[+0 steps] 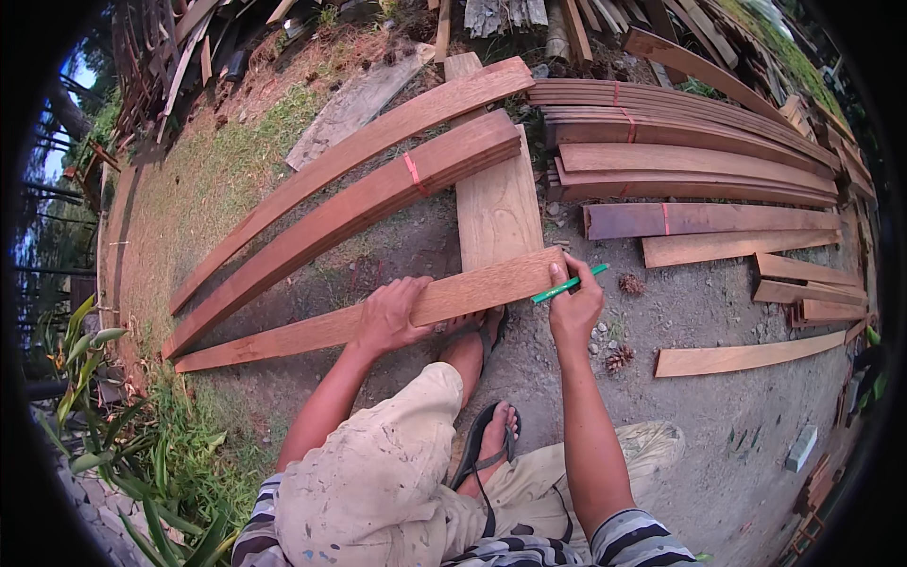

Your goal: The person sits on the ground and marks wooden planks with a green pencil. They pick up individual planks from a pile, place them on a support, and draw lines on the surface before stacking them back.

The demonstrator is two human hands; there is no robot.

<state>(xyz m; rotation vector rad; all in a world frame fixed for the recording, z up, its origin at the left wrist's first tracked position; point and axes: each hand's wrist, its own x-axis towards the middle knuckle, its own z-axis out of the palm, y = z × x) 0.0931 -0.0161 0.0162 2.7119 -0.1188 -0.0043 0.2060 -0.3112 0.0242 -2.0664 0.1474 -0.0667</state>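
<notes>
A long reddish-brown wooden board (pixel 489 285) slants across the view in front of me, its far end low at the left. My left hand (pixel 392 315) grips the board near its middle, thumb on the near edge. At the board's right end, my right hand (pixel 575 294) holds that end and also a green pencil (pixel 569 283), which lies across the fingers. Beneath the right part of the board is a wide pale plank (pixel 499 205). Beyond it rest a bundle of boards (pixel 340 205) tied with pink string and a single board (pixel 354 163).
Several tied bundles of boards (pixel 694 131) lie on the ground at the right, with shorter boards (pixel 740 248) nearer. Pine cones (pixel 619 358) sit on the gravel. Scrap timber (pixel 673 42) is heaped at the back. Green plants (pixel 166 453) grow at the left. My sandalled foot (pixel 492 439) is below the board.
</notes>
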